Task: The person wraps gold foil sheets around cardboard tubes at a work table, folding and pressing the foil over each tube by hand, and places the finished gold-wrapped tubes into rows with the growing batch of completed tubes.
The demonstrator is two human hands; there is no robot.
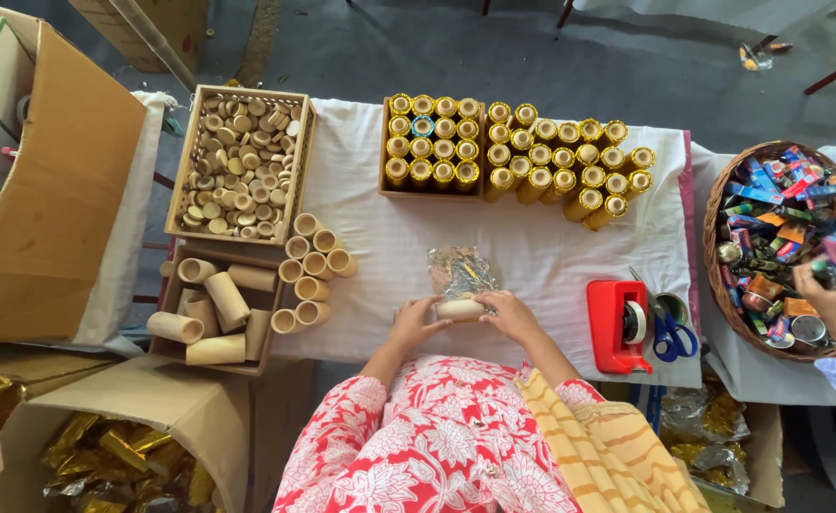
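Holding a short cardboard tube (461, 310) sideways above the white table cover (532, 256), near the front edge, left hand (416, 321) and right hand (511, 313) each closing fingers around one end, likely keeping both openings within reach. Resting just behind the tube, a crinkled clear wrapper (460, 270) with printed pieces inside. Standing upright in rows at the far edge, gold-wrapped tubes (570, 161), apparently for counting. Lying loose in wooden trays at left, bare tubes (214, 313) and round caps (239, 161). Sitting at right, a red tape dispenser (617, 325) and blue scissors (667, 334). Reaching into a wicker basket (717, 275), another person's hand (831, 296), partly cut off. Remaining hidden: tube contents and fingertip positions underneath.
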